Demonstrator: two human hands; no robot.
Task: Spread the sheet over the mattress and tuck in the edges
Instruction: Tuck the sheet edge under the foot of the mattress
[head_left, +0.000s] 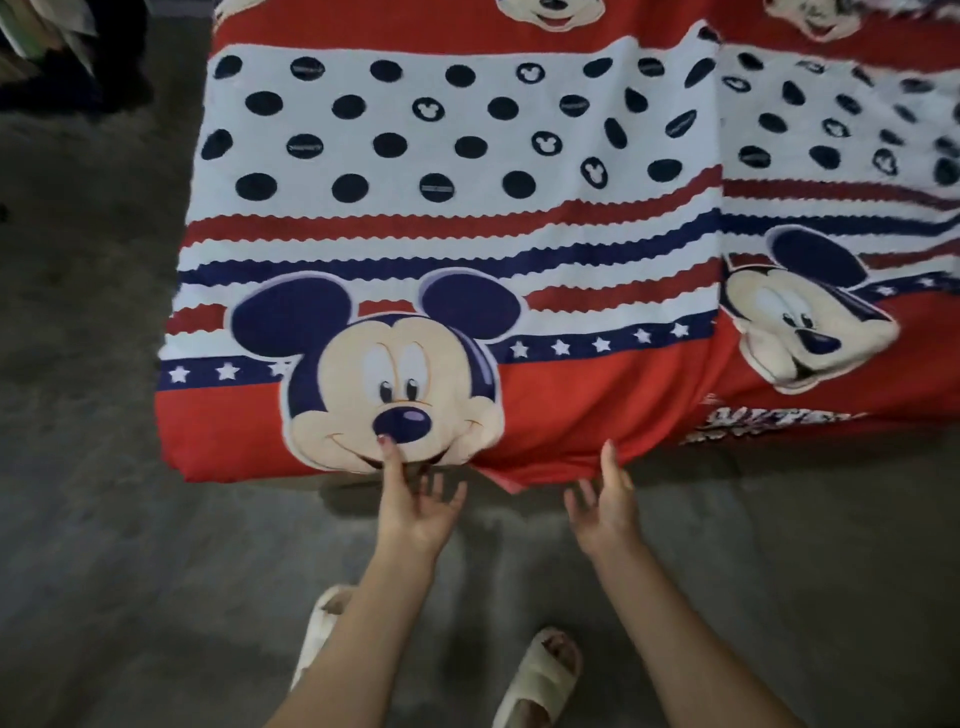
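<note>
Tucking stage: left hand (415, 506) and right hand (605, 501), fingers spread and gripping nothing, touch the sheet (467, 218) hem; next, push it under the mattress.

The sheet (467, 218) is matt printed cloth, smooth with soft creases. The floor (104, 519) looks like dull, rough concrete. The sandals (540, 680) look like matt rubber.

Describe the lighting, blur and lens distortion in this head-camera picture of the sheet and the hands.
Head view: dim, soft light, with the floor dark and a faint shadow under the sheet's near edge; no glare. The print is sharp at centre and smeared toward the right edge. The wide lens bows the stripes and the sheet's left side. The left hand and right hand look slightly soft.
</note>
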